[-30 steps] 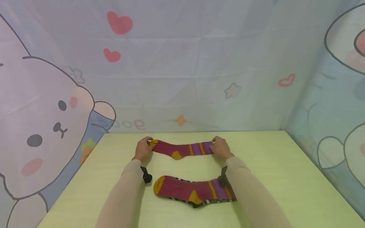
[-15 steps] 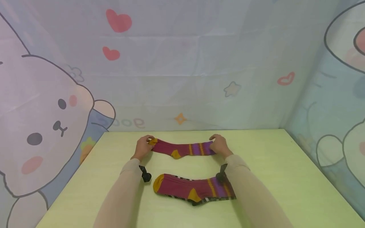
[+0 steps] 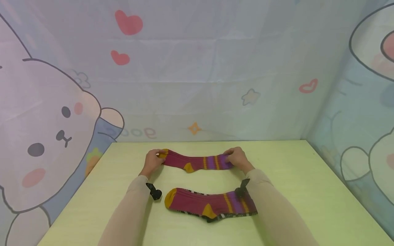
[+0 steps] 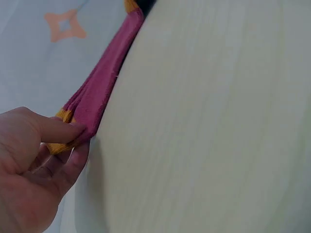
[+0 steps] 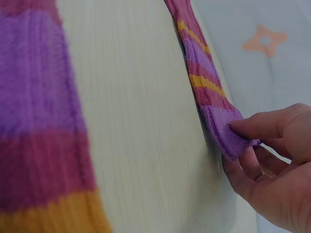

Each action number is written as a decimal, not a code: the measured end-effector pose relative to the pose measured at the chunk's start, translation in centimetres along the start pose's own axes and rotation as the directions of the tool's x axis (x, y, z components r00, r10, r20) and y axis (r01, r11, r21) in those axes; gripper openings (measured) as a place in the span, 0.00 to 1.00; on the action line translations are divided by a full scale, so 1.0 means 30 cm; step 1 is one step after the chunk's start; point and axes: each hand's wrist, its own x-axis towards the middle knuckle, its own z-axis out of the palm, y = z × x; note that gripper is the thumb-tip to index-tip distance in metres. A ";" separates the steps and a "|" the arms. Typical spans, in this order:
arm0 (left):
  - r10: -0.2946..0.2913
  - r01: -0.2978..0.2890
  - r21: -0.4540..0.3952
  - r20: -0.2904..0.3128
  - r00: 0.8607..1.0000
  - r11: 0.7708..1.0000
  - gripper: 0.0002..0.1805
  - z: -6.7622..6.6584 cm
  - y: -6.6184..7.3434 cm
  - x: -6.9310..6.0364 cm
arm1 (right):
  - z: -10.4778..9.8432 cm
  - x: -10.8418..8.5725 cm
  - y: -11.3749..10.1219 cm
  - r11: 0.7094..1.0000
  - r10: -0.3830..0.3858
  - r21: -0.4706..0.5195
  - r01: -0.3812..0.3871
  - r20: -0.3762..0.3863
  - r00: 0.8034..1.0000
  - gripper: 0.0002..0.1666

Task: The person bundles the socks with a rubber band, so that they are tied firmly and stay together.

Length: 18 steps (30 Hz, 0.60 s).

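Note:
Toward the back of the table, a maroon sock with mustard toe and heel and purple-striped cuff stretches between both hands. My left hand pinches its mustard toe end; in the left wrist view the thumb lies on top of the fabric and the fingers beneath. The purple cuff is pinched by my right hand, thumb above and fingers under it. Nearer the front lies a like maroon sock, flat on top of a black-and-white patterned sock that shows only along its edges.
The pale yellow-green table reaches back to a cartoon-printed cloth backdrop. My right forearm passes over the front sock's cuff end. Dark camera mounts sit at both wrists.
My left hand has shifted slightly left and down, still on the toe. The right hand's hold on the cuff has moved slightly. The front socks have stayed in place.

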 end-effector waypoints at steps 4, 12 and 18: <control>-0.020 0.022 -0.089 0.018 1.000 0.996 0.23 -0.009 0.009 -0.021 | -0.014 -0.017 -0.009 1.000 -0.006 0.024 0.006 0.019 1.000 0.22; -0.063 0.088 -0.350 0.082 0.995 0.932 0.26 -0.030 0.047 -0.076 | -0.061 -0.049 -0.013 0.994 -0.025 0.112 0.018 0.069 0.997 0.24; -0.036 0.091 -0.387 0.147 0.989 0.918 0.26 -0.038 0.087 -0.119 | -0.103 -0.097 0.000 0.993 -0.051 0.108 0.042 0.083 0.995 0.25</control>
